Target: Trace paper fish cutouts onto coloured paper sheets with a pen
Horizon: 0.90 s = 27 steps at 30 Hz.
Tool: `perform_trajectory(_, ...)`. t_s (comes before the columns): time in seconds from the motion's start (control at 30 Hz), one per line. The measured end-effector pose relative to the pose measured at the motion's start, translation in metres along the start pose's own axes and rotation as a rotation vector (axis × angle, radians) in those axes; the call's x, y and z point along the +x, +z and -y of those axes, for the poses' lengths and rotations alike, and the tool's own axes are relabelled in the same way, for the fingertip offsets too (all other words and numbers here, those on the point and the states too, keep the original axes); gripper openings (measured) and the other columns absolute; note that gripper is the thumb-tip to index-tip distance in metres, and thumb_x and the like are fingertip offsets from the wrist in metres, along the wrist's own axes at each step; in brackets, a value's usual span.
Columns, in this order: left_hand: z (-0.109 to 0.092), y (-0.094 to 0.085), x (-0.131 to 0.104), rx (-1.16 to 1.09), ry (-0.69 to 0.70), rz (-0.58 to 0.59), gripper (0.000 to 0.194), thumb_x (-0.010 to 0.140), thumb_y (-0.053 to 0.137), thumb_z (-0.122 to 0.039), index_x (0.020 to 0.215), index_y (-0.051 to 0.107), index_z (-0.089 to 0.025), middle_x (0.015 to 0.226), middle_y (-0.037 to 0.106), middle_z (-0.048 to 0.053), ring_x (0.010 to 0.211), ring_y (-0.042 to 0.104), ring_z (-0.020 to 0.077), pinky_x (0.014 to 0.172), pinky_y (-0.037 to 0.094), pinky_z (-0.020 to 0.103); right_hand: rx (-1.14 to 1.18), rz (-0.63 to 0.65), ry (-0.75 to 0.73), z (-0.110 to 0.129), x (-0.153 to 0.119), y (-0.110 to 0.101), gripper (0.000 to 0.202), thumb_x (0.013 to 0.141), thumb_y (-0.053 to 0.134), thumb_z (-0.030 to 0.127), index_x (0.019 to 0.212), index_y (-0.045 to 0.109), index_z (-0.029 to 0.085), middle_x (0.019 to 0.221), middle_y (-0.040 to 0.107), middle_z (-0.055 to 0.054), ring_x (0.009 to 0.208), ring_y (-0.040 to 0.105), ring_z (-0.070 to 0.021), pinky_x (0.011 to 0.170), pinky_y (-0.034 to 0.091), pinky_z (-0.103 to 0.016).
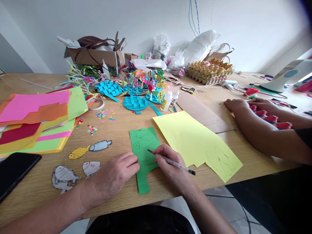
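Observation:
A piece of green paper [143,177] with fish outlines drawn on it lies in front of me. My right hand [172,161] is closed around a pen [179,165], its tip at the paper just below a drawn fish. With fingers lying over the paper's left edge, my left hand [119,172] rests open, gripping nothing. Left of it are cut-out paper fish: a yellow fish [78,152], a pale blue fish [100,145], a white fish [90,168] and grey-striped fish [64,175], partly overlapping. A larger yellow sheet [187,133] with pencilled outlines lies to the right.
Coloured paper [36,104] is stacked at left above a black phone [17,172]. Behind are a tape roll [97,104], glue bottles [167,100], blue woven paper discs [135,102] and egg cartons [209,71]. Another person's arms [258,126] rest at right.

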State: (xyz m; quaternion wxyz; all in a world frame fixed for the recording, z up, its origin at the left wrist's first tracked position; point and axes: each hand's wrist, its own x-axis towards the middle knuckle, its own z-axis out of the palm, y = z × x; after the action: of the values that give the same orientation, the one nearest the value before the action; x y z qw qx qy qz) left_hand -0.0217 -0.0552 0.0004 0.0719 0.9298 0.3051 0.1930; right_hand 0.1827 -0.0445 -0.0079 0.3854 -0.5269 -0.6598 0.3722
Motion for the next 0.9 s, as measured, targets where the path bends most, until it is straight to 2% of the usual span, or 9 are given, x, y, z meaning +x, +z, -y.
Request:
perform_trajectory(0.13,0.009,0.008,-0.004,-0.023,0.01,-0.065,0.046,0.101,0.019,-0.017,0.091,0.063,-0.012,0.088,0.061,0.008,0.083,0.054,0.0186,0.072,0.05,0.03,-0.083,0.011,-0.066,-0.001,-0.003,0.005,0.008,0.075,0.048,0.014,0.074,0.052,0.021,0.057,0.053,0.006,0.05,0.049,-0.0106,0.046,0.035,-0.02)
perform_trajectory(0.33,0.008,0.017,-0.006,-0.04,0.064,-0.159,0.041,0.1,0.025,-0.016,0.094,0.065,-0.012,0.087,0.062,0.008,0.087,0.054,0.019,0.076,0.05,0.03,-0.121,0.027,-0.132,-0.005,-0.007,0.005,0.008,0.079,0.049,0.015,0.076,0.053,0.021,0.057,0.053,0.005,0.05,0.05,-0.0102,0.048,0.036,-0.019)
perform_trajectory(0.6,0.008,0.018,-0.002,-0.087,0.033,-0.137,0.04,0.101,0.026,-0.019,0.095,0.065,-0.012,0.089,0.063,0.007,0.086,0.056,0.0181,0.076,0.051,0.03,-0.177,0.081,-0.246,-0.004,-0.009,0.004,0.011,0.082,0.048,0.013,0.083,0.057,0.019,0.064,0.058,0.002,0.058,0.055,-0.0117,0.055,0.041,-0.021)
perform_trajectory(0.9,0.007,0.017,-0.003,0.003,0.034,-0.148,0.041,0.101,0.024,-0.019,0.095,0.065,-0.014,0.1,0.065,0.008,0.092,0.057,0.0191,0.078,0.054,0.033,-0.222,0.116,-0.298,-0.001,-0.008,0.004,0.012,0.084,0.048,0.013,0.086,0.058,0.019,0.072,0.065,-0.002,0.068,0.061,-0.0149,0.062,0.046,-0.024)
